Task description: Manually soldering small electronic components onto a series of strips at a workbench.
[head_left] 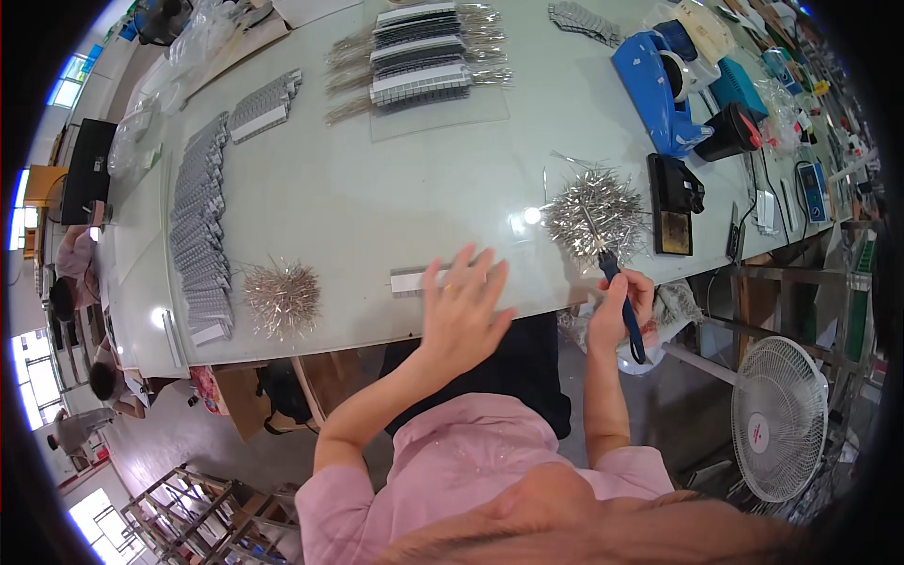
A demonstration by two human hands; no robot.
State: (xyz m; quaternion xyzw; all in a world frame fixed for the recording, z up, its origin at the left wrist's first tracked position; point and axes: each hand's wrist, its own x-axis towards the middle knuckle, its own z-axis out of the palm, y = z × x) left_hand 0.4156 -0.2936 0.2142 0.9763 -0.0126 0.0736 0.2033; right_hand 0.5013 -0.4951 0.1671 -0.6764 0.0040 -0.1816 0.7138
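My left hand [463, 306] lies flat with fingers spread on a pale strip of small grey parts [407, 280] near the table's front edge. My right hand [621, 306] grips a blue-handled tool [623, 299] by its handle. The tool's metal tip points up into a heap of shiny metal pins [595, 218] on the table. A second, smaller heap of pins [282, 298] lies to the left of my left hand.
Long rows of grey parts [201, 231] run along the table's left side, with stacked strips [419, 52] at the back. A blue tape dispenser [654, 80] and a black stand [675, 202] sit at right. A white fan [780, 414] stands on the floor at lower right.
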